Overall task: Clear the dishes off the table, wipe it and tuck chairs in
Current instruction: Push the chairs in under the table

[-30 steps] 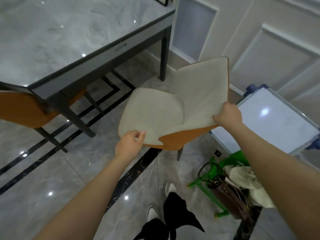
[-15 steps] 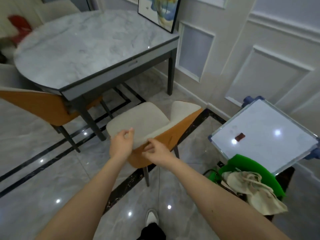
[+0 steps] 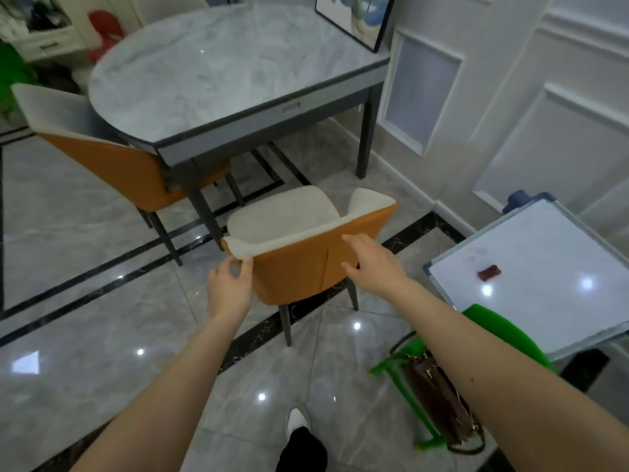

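Note:
An orange-backed chair (image 3: 299,267) with a cream seat stands on the floor just short of the marble table (image 3: 218,73), its back turned toward me. My left hand (image 3: 229,287) pinches the left corner of the backrest's top edge. My right hand (image 3: 371,264) lies against the orange back on the right with its fingers straight. A second matching chair (image 3: 112,165) is tucked under the table's left side. Nothing lies on the tabletop except a framed picture (image 3: 357,18) leaning on the wall.
A whiteboard (image 3: 531,274) lies flat at the right over a green stool (image 3: 503,335), with a brown handbag (image 3: 439,403) hanging beside it. The panelled wall runs along the right. My shoe (image 3: 297,419) is on the tiled floor below.
The chair has been turned and set upright so its back faces me. Both hands have moved from the seat and backrest edge onto the back's top and rear. The view has risen.

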Tool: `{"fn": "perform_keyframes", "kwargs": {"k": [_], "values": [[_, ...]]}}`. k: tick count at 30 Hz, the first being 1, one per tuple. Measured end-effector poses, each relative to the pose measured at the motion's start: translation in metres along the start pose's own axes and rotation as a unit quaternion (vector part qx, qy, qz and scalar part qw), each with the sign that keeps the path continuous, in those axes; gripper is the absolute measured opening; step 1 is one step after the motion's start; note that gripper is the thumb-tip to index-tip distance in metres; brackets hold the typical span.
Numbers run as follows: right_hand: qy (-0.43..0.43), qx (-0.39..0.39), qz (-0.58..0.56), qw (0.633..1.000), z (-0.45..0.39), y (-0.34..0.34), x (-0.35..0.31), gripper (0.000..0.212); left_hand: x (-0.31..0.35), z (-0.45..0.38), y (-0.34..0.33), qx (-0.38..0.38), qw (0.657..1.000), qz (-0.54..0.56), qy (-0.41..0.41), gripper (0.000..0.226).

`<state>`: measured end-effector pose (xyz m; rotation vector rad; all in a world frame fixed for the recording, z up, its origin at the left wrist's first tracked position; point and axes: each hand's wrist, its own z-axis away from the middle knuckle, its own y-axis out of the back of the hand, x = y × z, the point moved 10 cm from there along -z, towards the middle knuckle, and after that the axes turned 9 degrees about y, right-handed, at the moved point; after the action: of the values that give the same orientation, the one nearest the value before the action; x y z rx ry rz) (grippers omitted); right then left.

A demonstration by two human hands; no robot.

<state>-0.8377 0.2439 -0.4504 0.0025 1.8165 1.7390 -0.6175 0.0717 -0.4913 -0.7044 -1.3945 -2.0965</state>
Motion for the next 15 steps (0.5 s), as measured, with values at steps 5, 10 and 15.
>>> {"fn": "perform_keyframes", "kwargs": {"k": [5, 10, 15], "values": [[0.037, 0.015, 0.122, 0.992, -0.039, 0.012, 0.0, 0.076, 0.007, -0.033, -0.006, 0.011, 0.995, 0.071, 0.062, 0.068], [0.022, -0.052, 0.183, 0.981, -0.086, 0.002, 0.026, 0.093, -0.001, -0.077, -0.048, -0.058, 0.955, 0.205, 0.204, 0.076], [0.051, -0.148, 0.218, 0.963, -0.13, -0.031, 0.038, 0.078, 0.001, -0.102, -0.057, -0.026, 0.964, 0.156, 0.215, 0.058]]}}
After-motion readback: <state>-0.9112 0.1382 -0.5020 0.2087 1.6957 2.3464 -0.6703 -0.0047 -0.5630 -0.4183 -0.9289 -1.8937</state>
